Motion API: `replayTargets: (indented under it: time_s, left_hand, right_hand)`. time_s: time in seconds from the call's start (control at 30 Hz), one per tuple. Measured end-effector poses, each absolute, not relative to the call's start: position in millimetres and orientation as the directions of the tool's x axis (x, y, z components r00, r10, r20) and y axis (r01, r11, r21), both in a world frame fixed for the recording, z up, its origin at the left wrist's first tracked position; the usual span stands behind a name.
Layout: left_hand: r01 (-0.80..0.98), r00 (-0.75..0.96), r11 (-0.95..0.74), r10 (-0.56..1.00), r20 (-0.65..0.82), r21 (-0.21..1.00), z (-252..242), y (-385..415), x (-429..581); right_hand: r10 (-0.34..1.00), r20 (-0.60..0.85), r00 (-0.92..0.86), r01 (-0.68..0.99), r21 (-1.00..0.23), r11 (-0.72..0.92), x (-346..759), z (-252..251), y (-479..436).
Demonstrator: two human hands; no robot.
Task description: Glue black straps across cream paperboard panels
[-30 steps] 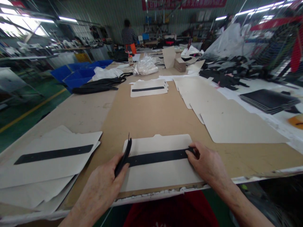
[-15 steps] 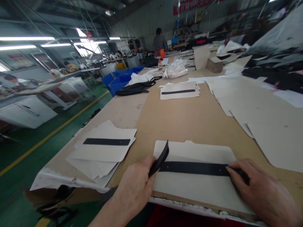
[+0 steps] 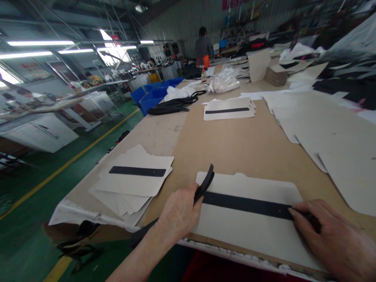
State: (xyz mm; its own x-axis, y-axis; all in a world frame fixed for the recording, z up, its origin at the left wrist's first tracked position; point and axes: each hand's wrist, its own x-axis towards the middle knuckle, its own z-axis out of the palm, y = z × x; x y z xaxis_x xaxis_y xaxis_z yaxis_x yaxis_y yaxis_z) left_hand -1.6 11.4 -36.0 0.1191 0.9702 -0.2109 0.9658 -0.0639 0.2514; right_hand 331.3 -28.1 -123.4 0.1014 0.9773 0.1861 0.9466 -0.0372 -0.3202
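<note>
A pale cardboard panel (image 3: 243, 231) lies at the table's near edge, with a black strip (image 3: 249, 205) running lengthwise across its middle. My right hand (image 3: 326, 231) pinches the strip's right end between thumb and fingers, against the panel. Several more black strips (image 3: 205, 184) are gripped in my left hand (image 3: 180, 209), their ends curving up above the thumb. They continue behind the wrist toward the lower left. My left hand rests over the panel's left edge, beside the strip's left end.
To the left sits a fanned stack of pale panels (image 3: 126, 186), the top one bearing a black strip. Farther back is another such stack (image 3: 229, 114). Large pale sheets (image 3: 329, 129) cover the right side. Blue bins (image 3: 155, 100) stand past the left edge; a person (image 3: 202, 49) is beyond.
The view has shifted slightly, so the table appears farther right. The strip ends in my left hand point a little higher. My right hand keeps its pinch on the strip's end.
</note>
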Motion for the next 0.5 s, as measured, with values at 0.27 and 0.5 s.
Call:
replayTargets:
  time_s: [0.27, 0.5]
  left_hand:
    - [0.96, 0.127, -0.074, 0.975, -0.181, 0.271, -39.4, 13.3, -4.0]
    - [0.955, 0.154, -0.091, 0.967, -0.206, 0.283, -36.3, 15.4, -5.7]
  right_hand:
    - [0.982, 0.141, 0.129, 0.943, -0.323, -0.077, 331.2, -122.7, -28.3]
    - [0.981, 0.175, 0.089, 0.942, -0.334, -0.026, 330.4, -120.3, -28.5]
